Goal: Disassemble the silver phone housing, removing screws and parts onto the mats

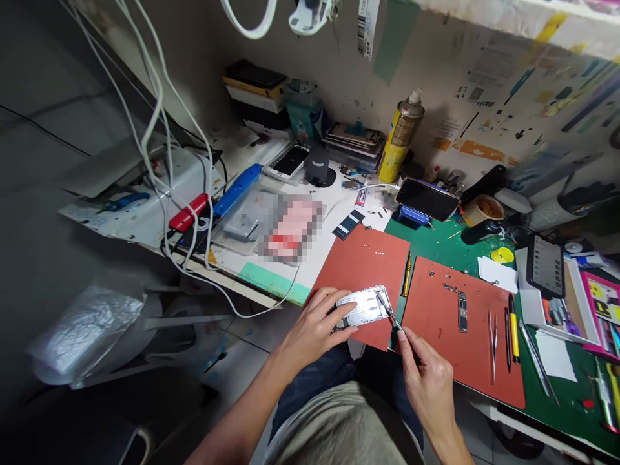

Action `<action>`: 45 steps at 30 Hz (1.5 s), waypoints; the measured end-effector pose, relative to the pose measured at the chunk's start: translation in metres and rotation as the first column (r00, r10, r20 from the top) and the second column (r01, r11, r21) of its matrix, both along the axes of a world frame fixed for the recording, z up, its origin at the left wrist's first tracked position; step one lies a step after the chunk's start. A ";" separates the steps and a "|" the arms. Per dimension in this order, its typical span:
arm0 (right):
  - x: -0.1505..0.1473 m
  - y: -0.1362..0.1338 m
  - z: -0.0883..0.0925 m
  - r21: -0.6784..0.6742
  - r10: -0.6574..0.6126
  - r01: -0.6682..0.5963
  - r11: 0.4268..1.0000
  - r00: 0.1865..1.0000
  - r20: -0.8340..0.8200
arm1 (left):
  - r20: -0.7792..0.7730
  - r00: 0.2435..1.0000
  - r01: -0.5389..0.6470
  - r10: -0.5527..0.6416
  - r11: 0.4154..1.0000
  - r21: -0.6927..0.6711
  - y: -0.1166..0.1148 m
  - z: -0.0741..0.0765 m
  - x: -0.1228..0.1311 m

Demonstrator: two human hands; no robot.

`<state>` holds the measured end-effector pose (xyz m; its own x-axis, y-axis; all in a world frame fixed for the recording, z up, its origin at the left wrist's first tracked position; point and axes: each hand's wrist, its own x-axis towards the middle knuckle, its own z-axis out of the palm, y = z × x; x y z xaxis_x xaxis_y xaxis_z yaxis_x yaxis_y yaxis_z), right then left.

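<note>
My left hand (320, 323) is closed around the left end of an opened phone housing (364, 306), its bare silvery inside facing up. The housing is tilted above the front edge of a reddish-brown mat (361, 265). Between the thumb and fingers of my right hand (427, 367) is a thin metal tool (394, 321). Its tip reaches the right end of the housing; I cannot tell exactly what kind of tool it is. Right of it, a phone logic board (463, 312) lies on a second reddish-brown mat (436, 336), with tweezers (493, 345) beside it.
A gold-handled screwdriver (407, 274) lies between the mats. Behind stand a yellow spray can (401, 137) and a dark-screened phone (428, 199) on a blue stand. White cables (159, 123) hang at the left. A pen (513, 329) and a cluttered white box (527, 284) are at the right.
</note>
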<state>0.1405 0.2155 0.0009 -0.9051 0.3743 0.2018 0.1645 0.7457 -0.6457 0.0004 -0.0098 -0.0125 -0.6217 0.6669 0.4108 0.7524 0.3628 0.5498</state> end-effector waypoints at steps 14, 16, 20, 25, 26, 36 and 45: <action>0.003 -0.004 -0.007 0.037 -0.005 0.005 0.999 1.000 -0.012 | -0.002 1.000 -0.008 0.008 1.000 0.006 0.000 -0.002 0.000; 0.003 -0.004 -0.006 0.019 -0.003 0.003 1.000 1.000 -0.007 | -0.004 1.000 -0.006 0.006 1.000 0.011 0.000 -0.002 -0.001; 0.002 -0.003 -0.005 0.017 0.006 -0.006 1.000 1.000 0.002 | -0.016 1.000 -0.003 0.003 1.000 0.018 0.001 0.000 -0.001; 0.000 -0.002 -0.005 0.032 0.017 -0.017 0.999 1.000 0.018 | -0.012 1.000 -0.002 0.002 1.000 0.002 0.000 -0.001 -0.001; 0.000 -0.003 -0.005 0.033 0.018 -0.019 0.999 1.000 0.020 | -0.011 1.000 -0.001 0.001 1.000 0.001 0.000 -0.001 -0.001; 0.000 -0.004 -0.008 0.058 0.026 -0.027 0.998 0.999 0.024 | -0.014 1.000 0.007 -0.007 1.000 -0.008 -0.001 -0.003 -0.001; -0.003 -0.005 -0.009 0.106 0.032 -0.032 0.994 0.999 0.007 | -0.005 1.000 0.007 -0.006 1.000 0.015 0.001 0.002 -0.002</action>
